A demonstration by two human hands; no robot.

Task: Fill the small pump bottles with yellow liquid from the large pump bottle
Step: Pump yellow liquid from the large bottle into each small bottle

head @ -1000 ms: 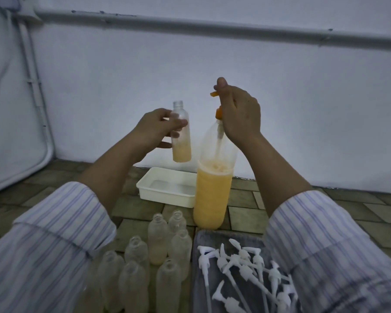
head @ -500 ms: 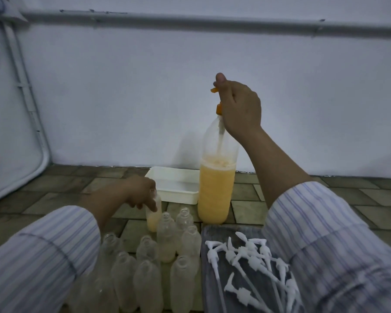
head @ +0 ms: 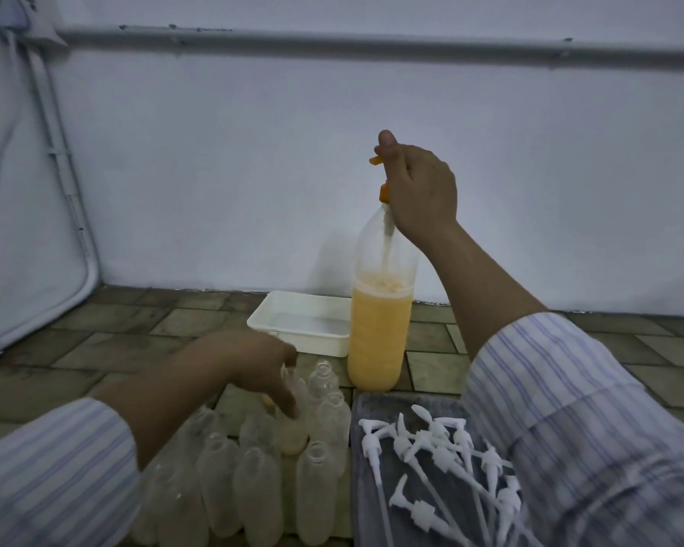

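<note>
right grip [head: 419,187] clamped on large pump bottle [head: 380,333] | left grip [head: 253,361] holds part-filled small bottle [head: 293,436]

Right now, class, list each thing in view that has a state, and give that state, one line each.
large pump bottle: upright, about half full of yellow liquid.
right hand: closed around the orange pump head.
left hand: among the small bottles, grip unclear.
small bottles: upright, uncapped, mostly empty.
white pump tops: loose, heaped on a grey tray.
white tub: open.
</note>
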